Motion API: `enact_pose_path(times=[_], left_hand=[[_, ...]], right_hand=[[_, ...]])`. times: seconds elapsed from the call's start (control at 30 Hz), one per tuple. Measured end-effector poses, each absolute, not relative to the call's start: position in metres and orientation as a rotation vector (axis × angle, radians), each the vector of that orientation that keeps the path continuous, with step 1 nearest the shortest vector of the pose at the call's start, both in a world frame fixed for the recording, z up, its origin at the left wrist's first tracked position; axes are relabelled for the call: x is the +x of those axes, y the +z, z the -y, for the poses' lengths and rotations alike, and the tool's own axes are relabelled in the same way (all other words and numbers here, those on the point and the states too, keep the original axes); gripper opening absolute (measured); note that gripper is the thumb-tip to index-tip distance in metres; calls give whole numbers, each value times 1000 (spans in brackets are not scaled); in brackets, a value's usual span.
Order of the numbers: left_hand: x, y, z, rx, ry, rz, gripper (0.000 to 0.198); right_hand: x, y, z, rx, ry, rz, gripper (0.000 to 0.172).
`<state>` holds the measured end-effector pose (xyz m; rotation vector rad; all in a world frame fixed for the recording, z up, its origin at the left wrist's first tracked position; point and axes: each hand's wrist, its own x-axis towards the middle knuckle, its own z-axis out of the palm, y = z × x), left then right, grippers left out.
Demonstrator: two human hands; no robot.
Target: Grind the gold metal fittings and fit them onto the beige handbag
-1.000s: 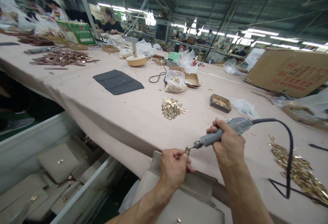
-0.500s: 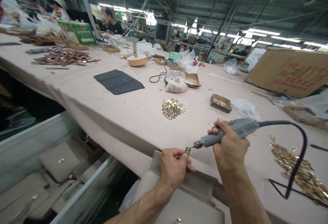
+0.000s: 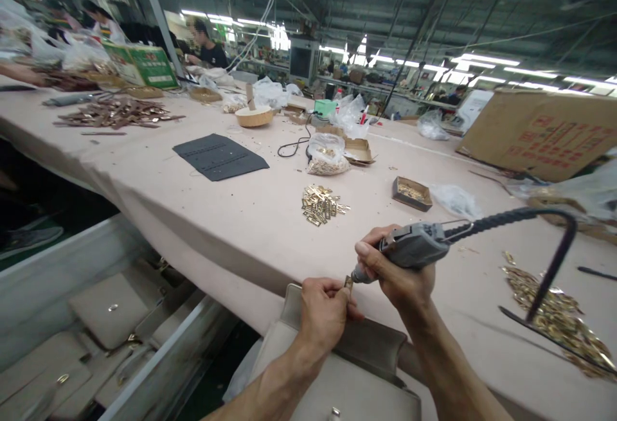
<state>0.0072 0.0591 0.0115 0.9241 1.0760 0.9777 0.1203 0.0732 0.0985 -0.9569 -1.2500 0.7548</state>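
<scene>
Pinched in my left hand (image 3: pixel 324 315) is a small gold metal plate (image 3: pixel 348 283), held at the raised flap edge of a beige bag (image 3: pixel 371 344). My right hand (image 3: pixel 405 276) is wrapped round a grey electric screwdriver (image 3: pixel 414 244), whose tip points left and down and meets the plate. The thumb and fingers of my left hand hide part of the plate and the flap under it. A black cord (image 3: pixel 506 216) leads off from the tool's back end.
A pile of gold plates (image 3: pixel 321 206) lies on the table (image 3: pixel 241 228), with a small box of fittings (image 3: pixel 411 193) behind it. More gold pieces (image 3: pixel 554 312) spread at the right. Beige bags (image 3: pixel 110 308) fill a bin at lower left. A person (image 3: pixel 209 48) sits far back.
My right hand has moved left and down, bringing the screwdriver's tip onto the gold plate and tilting the tool more steeply. My left hand stays nearly in place.
</scene>
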Motion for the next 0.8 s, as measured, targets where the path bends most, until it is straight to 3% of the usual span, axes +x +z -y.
enact_pose_path(times=[0.23,0.4,0.57,0.8], left_hand=[[6,9,-59,1051,987,-1052,23],[8,9,-57,988,961,-1077,19],[8,7,-55,975,964,-1094,21],[6,1,-56,923,955,-1096,36]], right_hand=[[126,96,-77,-879,803,1351,20],[148,129,-71,-628,1028,1248,18],[208,155,-88,-593,826,836,20],[339,118,-130,-801,596,282,23]])
